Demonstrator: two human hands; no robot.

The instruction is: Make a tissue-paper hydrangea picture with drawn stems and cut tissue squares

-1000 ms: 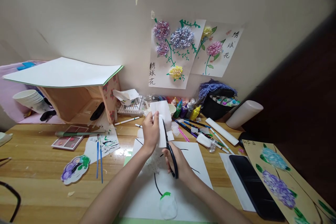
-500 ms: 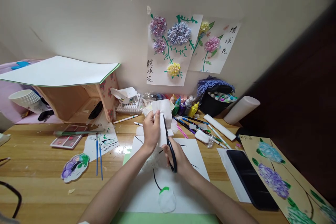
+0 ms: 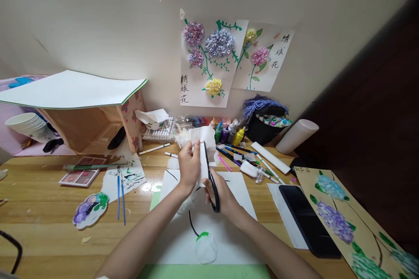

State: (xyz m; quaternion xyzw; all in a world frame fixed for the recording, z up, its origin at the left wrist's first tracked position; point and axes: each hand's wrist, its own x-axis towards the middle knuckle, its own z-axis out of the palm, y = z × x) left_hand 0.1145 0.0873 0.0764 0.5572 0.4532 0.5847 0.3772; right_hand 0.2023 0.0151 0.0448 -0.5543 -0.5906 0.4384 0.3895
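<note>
Paper comes first, nearest me: a white sheet with black curved stems drawn on it (image 3: pixel 229 231) lies flat on the wooden desk (image 3: pixel 49 222), with a small round white tuft capped in green (image 3: pixel 205 246) resting at the foot of one stem. Above it my right hand (image 3: pixel 220 194) has its fingers threaded through the black-handled scissors (image 3: pixel 211 178), blades pointing up and away and nearly closed on the cut. My left hand (image 3: pixel 189 166) pinches the thin white tissue square (image 3: pixel 203 148) between thumb and fingertips, holding it upright in the air over the sheet.

By my reckoning the cut runs part of the way up the tissue from its lower edge; the top looks uncut. Only that one tuft sits on the drawing, so most of the stems are bare.

Further off lie a black phone (image 3: pixel 307 220), scattered markers (image 3: pixel 242 157) and little paint bottles (image 3: pixel 229 133). On the wall hang two finished pictures of paper hydrangea blooms (image 3: pixel 209 61).
</note>
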